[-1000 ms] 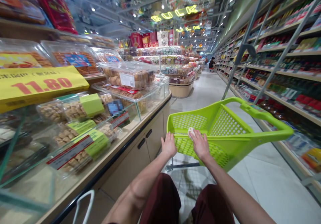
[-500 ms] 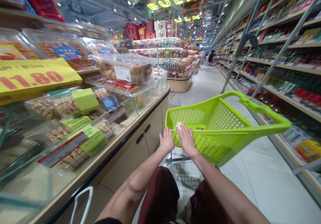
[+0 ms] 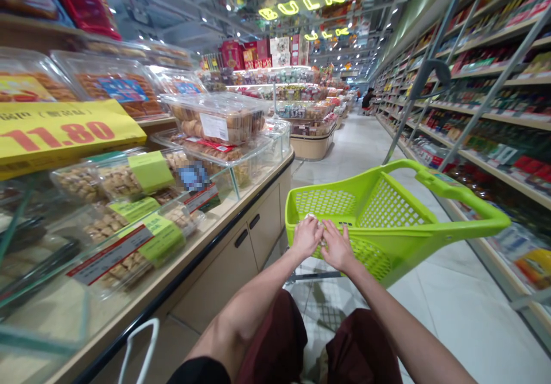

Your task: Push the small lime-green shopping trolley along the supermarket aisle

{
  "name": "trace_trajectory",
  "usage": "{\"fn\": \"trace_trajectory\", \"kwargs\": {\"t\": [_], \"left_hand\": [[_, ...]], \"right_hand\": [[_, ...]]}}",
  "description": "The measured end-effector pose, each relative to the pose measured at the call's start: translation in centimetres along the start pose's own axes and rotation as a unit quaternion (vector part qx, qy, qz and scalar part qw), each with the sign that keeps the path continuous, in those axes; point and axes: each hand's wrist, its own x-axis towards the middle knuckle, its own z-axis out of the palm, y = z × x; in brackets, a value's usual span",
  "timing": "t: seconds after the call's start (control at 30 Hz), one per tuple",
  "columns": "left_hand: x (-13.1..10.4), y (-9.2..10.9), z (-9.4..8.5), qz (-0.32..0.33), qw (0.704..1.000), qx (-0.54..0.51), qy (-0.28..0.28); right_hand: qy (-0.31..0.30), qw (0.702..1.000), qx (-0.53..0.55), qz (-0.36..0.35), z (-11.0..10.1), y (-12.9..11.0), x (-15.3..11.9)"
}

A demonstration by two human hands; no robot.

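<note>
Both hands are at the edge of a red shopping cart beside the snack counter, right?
No, the head view shows a green shopping cart, not red. The left hand and right hand are at its edge, beside the snack counter.

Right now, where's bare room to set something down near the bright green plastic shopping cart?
Bare pale floor tiles lie between the green plastic cart, the right forearm and the loaded beige shelves. It's crowded on the beige counter, stacked with clear plastic boxes, and at the cart's near rim, by the left hand and right hand.
</note>
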Motion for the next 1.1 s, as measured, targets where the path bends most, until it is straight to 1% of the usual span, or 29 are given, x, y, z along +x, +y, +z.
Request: {"fn": "trace_trajectory", "kwargs": {"t": [0.1, 0.17, 0.27, 0.33, 0.4, 0.47, 0.6, 0.67, 0.7, 0.77, 0.87, 0.93, 1.0, 1.1], "left_hand": [[0.2, 0.1, 0.5, -0.023, 0.998, 0.063, -0.003], [0.2, 0.2, 1.2, -0.03, 0.995, 0.095, -0.003], [0.3, 0.4, 2.5, -0.036, 0.992, 0.121, -0.002], [0.4, 0.2, 2.9, -0.037, 0.991, 0.126, 0.0], [0.4, -0.5, 2.5, -0.026, 0.992, 0.127, -0.002], [0.2, -1.9, 1.6, -0.023, 0.991, 0.131, -0.006], [-0.6, -5.2, -0.5, -0.069, 0.989, 0.132, -0.009], [-0.8, -5.8, -0.7, -0.078, 0.99, 0.121, -0.007], [-0.8, -5.6, -0.5, -0.073, 0.991, 0.114, -0.005], [-0.7, -4.5, 0.2, -0.05, 0.994, 0.101, 0.001], [-0.3, -2.1, 1.3, 0.013, 0.996, 0.084, -0.003], [-0.1, -1.1, 1.6, 0.052, 0.995, 0.083, -0.016], [0.0, -1.2, 1.5, 0.074, 0.993, 0.09, -0.027], [-0.2, -3.0, 0.5, 0.072, 0.991, 0.109, -0.032]], "right_hand": [[0.052, 0.997, -0.018, 0.048, 0.0, 1.3, -0.8], [0.072, 0.994, -0.027, 0.083, 0.2, 1.4, -0.9], [0.059, 0.994, -0.031, 0.092, 0.4, 0.9, -0.7], [0.039, 0.995, -0.032, 0.092, 0.4, 0.5, -0.4], [0.023, 0.994, -0.033, 0.098, 0.4, 0.4, -0.3], [0.015, 0.994, -0.033, 0.1, 0.3, 0.6, -0.4], [0.016, 0.995, -0.023, 0.091, 0.3, 1.0, -0.6], [0.025, 0.995, -0.02, 0.093, 0.3, 0.9, -0.7], [0.03, 0.995, -0.019, 0.094, 0.4, 0.9, -0.7], [0.04, 0.995, -0.019, 0.092, 0.6, 0.8, -0.7], [0.053, 0.995, -0.017, 0.081, 0.8, 0.9, -0.9], [0.06, 0.995, -0.016, 0.073, 0.8, 1.1, -1.1], [0.065, 0.996, -0.017, 0.063, 0.8, 1.3, -1.3], [0.068, 0.996, -0.021, 0.05, 0.9, 1.5, -1.6]]}}
